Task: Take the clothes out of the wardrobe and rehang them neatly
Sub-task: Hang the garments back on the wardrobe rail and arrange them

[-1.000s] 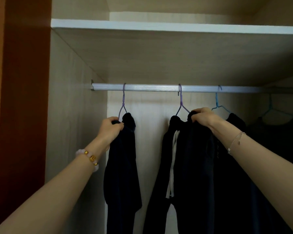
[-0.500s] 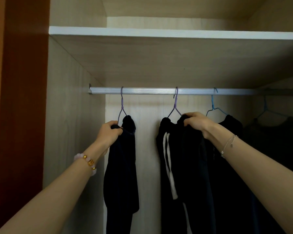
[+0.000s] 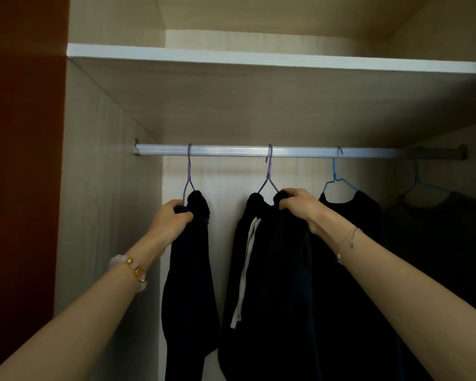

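A silver rail (image 3: 231, 151) runs across the wardrobe. At its left a dark garment (image 3: 188, 270) hangs from a purple hanger (image 3: 188, 171), and my left hand (image 3: 171, 220) grips the garment's top at the hanger shoulder. In the middle dark trousers with a white drawstring (image 3: 270, 270) hang from a second purple hanger (image 3: 270, 171). My right hand (image 3: 300, 206) is closed on the top right of these trousers. A black top (image 3: 352, 215) on a blue hanger (image 3: 335, 180) hangs just right of my right hand.
Another dark garment (image 3: 445, 229) on a blue hanger (image 3: 416, 182) hangs at the far right in shadow. A white-edged shelf (image 3: 259, 57) lies above the rail. The wardrobe's left wall (image 3: 99, 188) stands close to my left hand, beside an orange-brown panel (image 3: 25, 160).
Both hands keep their grip on the same garments. The middle trousers have slid a little left along the rail, showing more of the white drawstring, and the view has tilted upward.
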A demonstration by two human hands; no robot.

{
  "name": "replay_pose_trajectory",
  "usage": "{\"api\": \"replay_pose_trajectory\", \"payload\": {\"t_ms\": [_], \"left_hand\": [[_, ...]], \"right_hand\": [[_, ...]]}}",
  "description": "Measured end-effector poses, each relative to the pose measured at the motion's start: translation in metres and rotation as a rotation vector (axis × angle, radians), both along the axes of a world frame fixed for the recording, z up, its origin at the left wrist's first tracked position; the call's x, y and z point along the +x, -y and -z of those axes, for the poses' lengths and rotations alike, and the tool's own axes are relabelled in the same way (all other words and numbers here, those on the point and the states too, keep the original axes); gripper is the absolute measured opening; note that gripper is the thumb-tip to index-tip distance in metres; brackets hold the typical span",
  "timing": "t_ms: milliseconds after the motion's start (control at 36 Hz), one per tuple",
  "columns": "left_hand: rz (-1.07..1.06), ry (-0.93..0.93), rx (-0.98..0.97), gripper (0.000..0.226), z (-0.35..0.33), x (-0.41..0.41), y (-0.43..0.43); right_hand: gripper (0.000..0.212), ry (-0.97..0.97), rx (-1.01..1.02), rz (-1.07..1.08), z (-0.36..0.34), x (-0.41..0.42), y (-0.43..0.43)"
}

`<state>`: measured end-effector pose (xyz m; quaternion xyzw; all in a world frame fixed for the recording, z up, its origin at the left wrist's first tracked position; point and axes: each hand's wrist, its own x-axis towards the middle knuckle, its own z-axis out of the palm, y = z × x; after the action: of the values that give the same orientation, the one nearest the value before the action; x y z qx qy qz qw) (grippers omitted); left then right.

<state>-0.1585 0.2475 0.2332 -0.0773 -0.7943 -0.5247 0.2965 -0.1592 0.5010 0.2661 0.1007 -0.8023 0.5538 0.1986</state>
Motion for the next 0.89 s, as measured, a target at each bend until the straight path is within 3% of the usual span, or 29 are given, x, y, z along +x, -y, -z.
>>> {"api": "replay_pose_trajectory", "payload": {"t_ms": [167,250,528,694,778,889], "left_hand": [[-0.008,-0.003,0.003,0.05,0.0,0.001,-0.001],[-0.022,-0.01,-0.003,0.047,0.0,0.002,0.0],[-0.151,-0.061,-0.138,0.048,0.005,0.021,-0.004],[-0.279,-0.305,-0.257,0.064,0.023,0.061,-0.019],[-0.233,-0.465,-0.199,0.055,0.048,0.086,-0.036],[-0.085,-0.49,-0.226,0.038,0.105,0.11,-0.073]], "right_hand": [[0.035,-0.01,-0.011,-0.021,0.004,0.004,-0.006],[0.042,-0.009,-0.001,-0.027,0.006,0.003,-0.013],[0.041,-0.108,0.218,0.072,0.018,0.024,-0.027],[0.056,-0.217,0.182,0.167,0.043,0.048,-0.046],[0.045,-0.329,0.106,0.193,0.075,0.08,-0.053],[0.036,-0.353,0.207,0.206,0.138,0.128,-0.063]]}}
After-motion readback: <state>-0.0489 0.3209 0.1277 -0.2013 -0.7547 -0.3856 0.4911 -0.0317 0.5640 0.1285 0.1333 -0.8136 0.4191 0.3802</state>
